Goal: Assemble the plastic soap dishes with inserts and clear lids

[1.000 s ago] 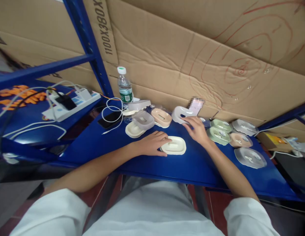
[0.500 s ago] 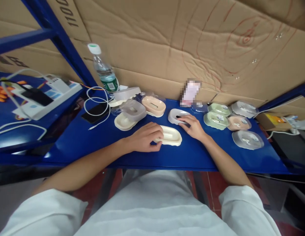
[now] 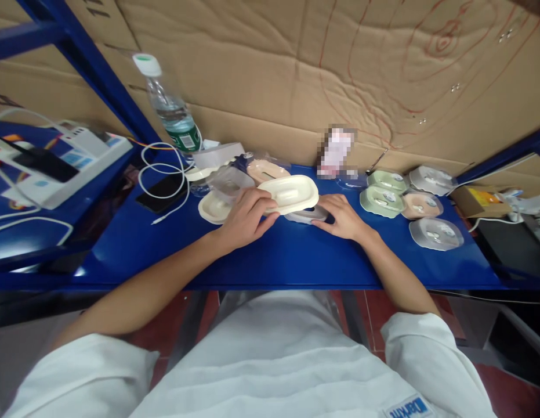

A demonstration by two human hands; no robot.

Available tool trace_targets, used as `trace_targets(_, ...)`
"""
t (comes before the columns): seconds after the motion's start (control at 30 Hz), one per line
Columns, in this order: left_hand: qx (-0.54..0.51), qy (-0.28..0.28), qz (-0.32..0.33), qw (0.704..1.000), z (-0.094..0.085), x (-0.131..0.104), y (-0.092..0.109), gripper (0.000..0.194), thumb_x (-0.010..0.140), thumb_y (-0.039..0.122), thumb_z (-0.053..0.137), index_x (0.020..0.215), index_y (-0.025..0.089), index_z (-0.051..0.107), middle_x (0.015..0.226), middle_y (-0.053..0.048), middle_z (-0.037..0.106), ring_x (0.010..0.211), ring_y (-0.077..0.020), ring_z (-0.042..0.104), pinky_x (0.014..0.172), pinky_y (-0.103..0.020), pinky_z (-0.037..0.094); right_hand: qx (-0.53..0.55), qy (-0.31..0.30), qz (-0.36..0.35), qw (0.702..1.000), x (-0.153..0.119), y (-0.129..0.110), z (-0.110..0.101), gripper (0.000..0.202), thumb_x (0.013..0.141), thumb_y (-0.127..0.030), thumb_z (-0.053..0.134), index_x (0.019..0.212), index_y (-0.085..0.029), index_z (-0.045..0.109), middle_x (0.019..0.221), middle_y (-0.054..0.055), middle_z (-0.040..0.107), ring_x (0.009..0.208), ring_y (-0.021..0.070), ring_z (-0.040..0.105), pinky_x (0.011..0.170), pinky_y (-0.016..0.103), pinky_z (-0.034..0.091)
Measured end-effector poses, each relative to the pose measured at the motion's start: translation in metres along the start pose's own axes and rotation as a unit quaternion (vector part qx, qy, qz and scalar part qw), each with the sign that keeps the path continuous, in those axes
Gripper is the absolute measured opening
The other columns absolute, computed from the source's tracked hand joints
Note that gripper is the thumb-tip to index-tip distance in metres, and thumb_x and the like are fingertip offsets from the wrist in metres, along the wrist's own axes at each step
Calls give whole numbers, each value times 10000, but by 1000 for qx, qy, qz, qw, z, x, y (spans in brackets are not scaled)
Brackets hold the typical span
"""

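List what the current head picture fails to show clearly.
Grey dish: head view, partly hidden by the cream tray and right hand.
Pinkish upright item: head view, details masked by pixelation.
Shirt badge: head view, cut off by the bottom edge.
Cardboard print: head view, cut off by the top edge.

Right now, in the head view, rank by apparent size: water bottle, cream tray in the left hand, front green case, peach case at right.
1. Water bottle
2. Cream tray, partly covered by the left hand
3. Front green case and peach case: too alike to rank
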State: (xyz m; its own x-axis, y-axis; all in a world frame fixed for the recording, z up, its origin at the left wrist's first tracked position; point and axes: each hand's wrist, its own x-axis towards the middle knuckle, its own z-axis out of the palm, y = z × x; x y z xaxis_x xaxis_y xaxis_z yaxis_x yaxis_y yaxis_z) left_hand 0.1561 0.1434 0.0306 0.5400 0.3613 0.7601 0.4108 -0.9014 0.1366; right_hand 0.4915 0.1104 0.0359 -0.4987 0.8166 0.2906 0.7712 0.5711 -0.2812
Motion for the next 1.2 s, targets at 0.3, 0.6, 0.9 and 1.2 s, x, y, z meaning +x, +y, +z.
trace_targets(0.3, 6, 4, -34, 999, 4, -1, -4, 129, 1068, 249, 568, 1176, 194, 612, 1177, -120, 670, 1139, -288, 624, 1021, -485, 473, 1, -15, -2, 1000, 0, -2, 0, 927, 968, -690, 686, 1705, -233, 359, 1638, 173, 551, 1490, 415, 529, 1215, 616, 410)
trace_targets(0.6, -58, -30, -10, 998, 4, -1, 3, 137, 1097, 266, 516, 1166, 203, 616, 1149, -106, 698, 1133, -269, 628, 1072, -490, 472, 77, 44, 80, 993, -4, 26, -16, 501, 1085, -596, 535, 1394, -254, 732, 1386, 93, 761, 1285, 328, 717, 1145, 536, 554)
trace_targets(0.9, -9, -239, 44, 970, 22, -4, 8, 160, 1087, 294, 616, 1091, 181, 729, 1161, -101, 703, 1057, -252, 662, 1000, -408, 482, 44, 22, -11, 999, -1, -14, -5, 413, 1109, -485, 532, 1421, -281, 708, 1421, 96, 744, 1380, 315, 664, 1188, 551, 494)
trace_targets(1.2, 30, -221, 42, 974, 21, -6, 3, 311, 1055, 276, 660, 1356, 203, 685, 1380, -146, 663, 1285, -327, 614, 1093, -468, 478, 16, -65, -71, 995, 1, -40, 9, 401, 1071, -364, 634, 1464, -306, 696, 1505, 98, 690, 1422, 312, 627, 1174, 550, 500)
